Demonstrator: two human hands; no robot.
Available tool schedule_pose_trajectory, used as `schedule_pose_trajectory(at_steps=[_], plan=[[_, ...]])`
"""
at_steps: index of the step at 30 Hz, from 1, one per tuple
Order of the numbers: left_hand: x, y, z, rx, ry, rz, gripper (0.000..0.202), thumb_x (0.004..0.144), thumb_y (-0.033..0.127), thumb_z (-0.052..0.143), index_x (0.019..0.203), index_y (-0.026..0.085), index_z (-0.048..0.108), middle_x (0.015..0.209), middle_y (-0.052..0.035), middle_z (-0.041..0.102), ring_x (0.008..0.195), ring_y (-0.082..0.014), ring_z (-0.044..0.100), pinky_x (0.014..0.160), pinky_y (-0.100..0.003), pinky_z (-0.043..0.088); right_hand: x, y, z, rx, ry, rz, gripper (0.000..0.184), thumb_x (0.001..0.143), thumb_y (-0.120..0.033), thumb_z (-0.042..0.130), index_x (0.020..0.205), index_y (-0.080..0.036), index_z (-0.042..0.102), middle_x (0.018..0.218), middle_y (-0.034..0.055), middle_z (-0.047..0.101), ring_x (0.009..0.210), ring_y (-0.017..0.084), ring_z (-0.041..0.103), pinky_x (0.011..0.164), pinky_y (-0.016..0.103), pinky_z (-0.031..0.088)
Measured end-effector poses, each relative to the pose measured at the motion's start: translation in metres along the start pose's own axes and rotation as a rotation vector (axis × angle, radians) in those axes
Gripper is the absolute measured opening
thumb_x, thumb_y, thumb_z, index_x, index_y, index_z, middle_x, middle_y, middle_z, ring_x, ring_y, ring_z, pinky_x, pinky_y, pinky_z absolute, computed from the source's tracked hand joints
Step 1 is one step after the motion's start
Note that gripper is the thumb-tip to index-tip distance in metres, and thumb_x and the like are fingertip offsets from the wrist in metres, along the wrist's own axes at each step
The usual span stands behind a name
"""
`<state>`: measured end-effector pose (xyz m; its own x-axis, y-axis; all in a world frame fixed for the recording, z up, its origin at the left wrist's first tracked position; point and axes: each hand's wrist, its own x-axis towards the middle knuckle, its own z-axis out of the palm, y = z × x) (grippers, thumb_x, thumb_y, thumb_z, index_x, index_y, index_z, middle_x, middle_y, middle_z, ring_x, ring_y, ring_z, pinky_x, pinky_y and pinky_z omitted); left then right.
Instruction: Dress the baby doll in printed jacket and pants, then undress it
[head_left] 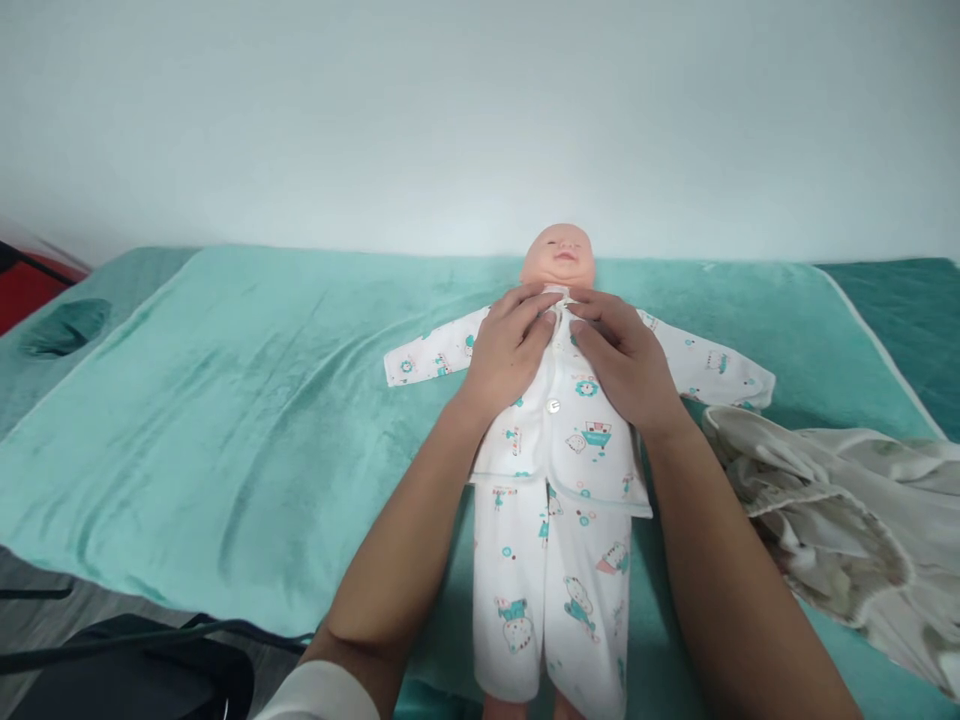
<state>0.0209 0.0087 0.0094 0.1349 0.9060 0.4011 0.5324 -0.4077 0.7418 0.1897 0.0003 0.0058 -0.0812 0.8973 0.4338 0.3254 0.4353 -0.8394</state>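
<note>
A baby doll (559,258) lies on its back, dressed in a white printed shirt (596,455) and matching trousers (510,580). My left hand (514,345) rests on the upper chest, its thumb and fingers closed at the shirt's front edge just below the collar. Opposite it, my right hand (619,355) grips the other front edge with bent fingers. The two hands are close together but apart. A button (553,406) shows at mid-chest, below the fingers. Both sleeves spread out sideways, the doll's hands hidden inside. Bare doll legs emerge from the trouser hems at the bottom.
Under the doll is a light green sheet (247,400) over a bed with a face hole (66,328) at the left end. A crumpled off-white cloth garment (832,510) lies to the right. Behind stands a pale wall (450,120). A dark chair (127,665) is at lower left.
</note>
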Motion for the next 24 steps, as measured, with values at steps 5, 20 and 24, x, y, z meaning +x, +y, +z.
schedule_pose_trajectory(at_steps=[5, 20, 24], plan=[[-0.0003, 0.0005, -0.0006, -0.004, -0.008, -0.003, 0.032, 0.102, 0.031, 0.045, 0.124, 0.031, 0.069, 0.144, -0.0047, 0.060, 0.138, -0.0190, 0.054, 0.122, -0.042, 0.040, 0.0005, -0.0024, -0.0010, -0.010, 0.014, -0.019, 0.018, 0.094, -0.033, 0.062, 0.104, -0.028, 0.077, 0.132, 0.0041, 0.070, 0.130, 0.025, 0.060, 0.116, 0.052, 0.044], [-0.0005, 0.0035, -0.0026, 0.017, -0.032, -0.003, 0.033, 0.102, 0.028, 0.045, 0.121, 0.033, 0.072, 0.146, -0.0024, 0.059, 0.141, -0.0180, 0.052, 0.123, -0.042, 0.039, -0.0011, 0.0022, -0.0016, -0.089, -0.074, 0.057, 0.049, 0.096, -0.035, 0.055, 0.145, -0.032, 0.054, 0.151, 0.0044, 0.055, 0.144, 0.027, 0.045, 0.121, 0.054, 0.036], [-0.0002, 0.0031, -0.0021, 0.022, -0.038, 0.010, 0.033, 0.102, 0.028, 0.044, 0.120, 0.031, 0.072, 0.146, -0.0036, 0.058, 0.142, -0.0178, 0.051, 0.124, -0.041, 0.038, -0.0002, -0.0021, -0.0048, -0.170, -0.135, 0.040, 0.048, 0.098, -0.036, 0.051, 0.146, -0.032, 0.053, 0.154, 0.0048, 0.052, 0.149, 0.028, 0.038, 0.124, 0.057, 0.029]])
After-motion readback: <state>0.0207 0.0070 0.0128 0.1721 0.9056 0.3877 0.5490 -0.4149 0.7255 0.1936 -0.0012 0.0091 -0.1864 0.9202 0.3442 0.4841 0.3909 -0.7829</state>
